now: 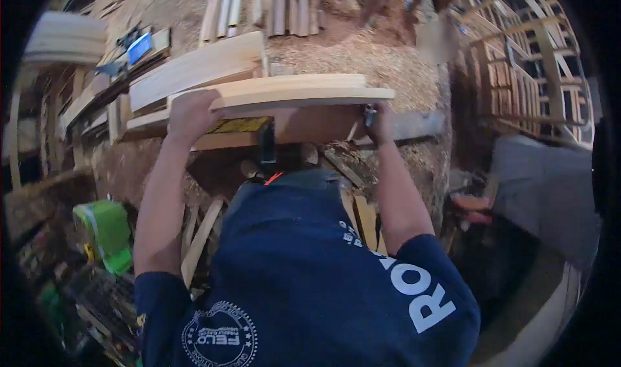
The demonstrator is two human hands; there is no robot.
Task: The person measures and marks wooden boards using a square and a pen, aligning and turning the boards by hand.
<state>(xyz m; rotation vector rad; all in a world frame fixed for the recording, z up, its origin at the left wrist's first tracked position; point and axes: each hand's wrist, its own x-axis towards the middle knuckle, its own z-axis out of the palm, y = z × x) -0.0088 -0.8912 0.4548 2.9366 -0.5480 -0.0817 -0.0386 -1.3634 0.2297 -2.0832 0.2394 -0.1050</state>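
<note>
Pale wooden boards [291, 90], apparently two lying together, span the space in front of my chest. My left hand [193, 113] is closed around their left end. At the right end, my right hand [381, 122] grips the boards from below and the side, its fingers partly hidden. A small silvery object [369, 115] shows at the inner side of that hand; I cannot make out what it is. Beneath the boards, near my left hand, is a yellow surface [240, 125] with a dark block [267, 140] at its right end.
A wide plank [197, 69] rests on the bench behind the boards. Sawdust [362, 53] covers the ground ahead, with stacked timber [294, 8] farther off. Wooden frames [530, 63] stand at right, a green container [107, 234] at left. Other people's limbs show at the top.
</note>
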